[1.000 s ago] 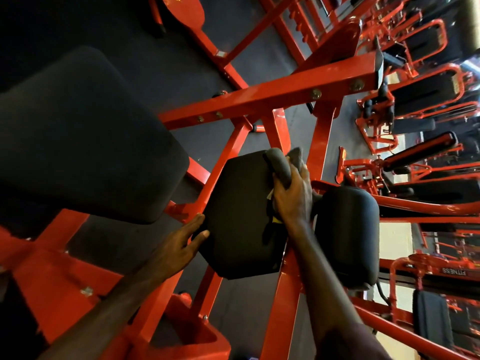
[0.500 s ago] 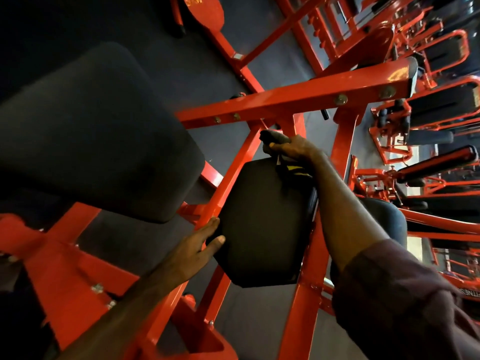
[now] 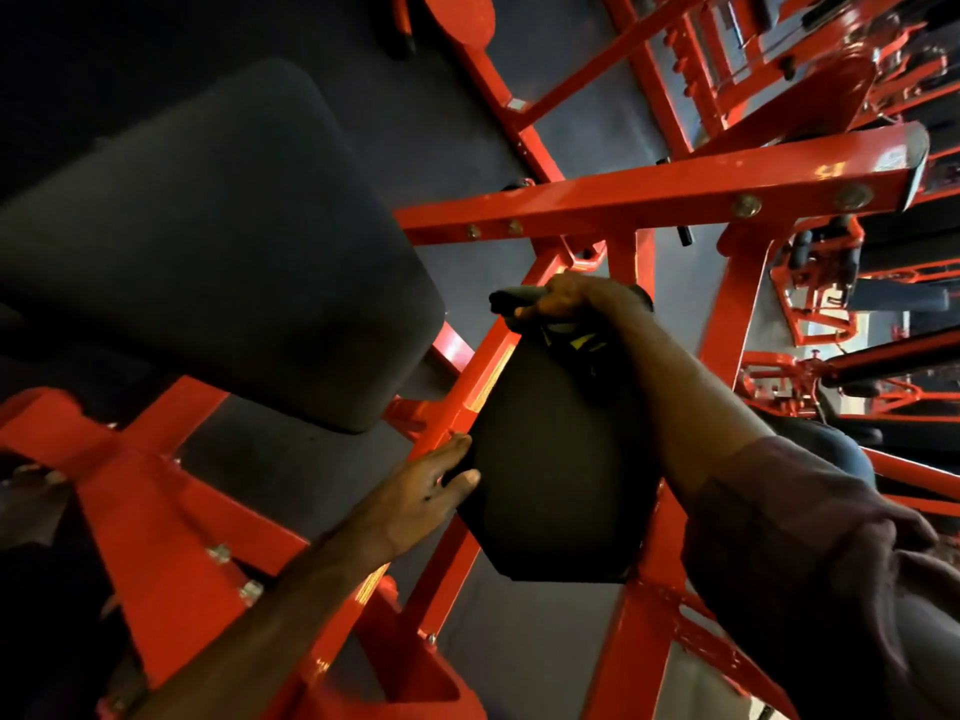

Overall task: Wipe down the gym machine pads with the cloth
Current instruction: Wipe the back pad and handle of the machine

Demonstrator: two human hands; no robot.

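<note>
A small black pad (image 3: 550, 470) hangs on the orange machine frame (image 3: 613, 197) at the middle of the head view. My right hand (image 3: 569, 298) grips a dark grey cloth (image 3: 511, 298) over the pad's top edge; a fold of cloth with a yellow mark (image 3: 576, 345) hangs below the hand. My left hand (image 3: 426, 491) touches the pad's left edge with straight fingers and the thumb on its face. A second pad (image 3: 841, 449) shows partly behind my right forearm. A large black seat pad (image 3: 218, 241) fills the upper left.
Orange frame bars cross all around the pads: a horizontal beam above, diagonal struts (image 3: 467, 387) on the left, an upright (image 3: 727, 314) on the right. More orange machines (image 3: 857, 283) crowd the right side. Dark grey floor (image 3: 467, 111) lies beyond.
My right hand slid the cloth from the gap between the two pads up to the small pad's top edge. My left hand stayed on the pad's left edge. The view shifted closer.
</note>
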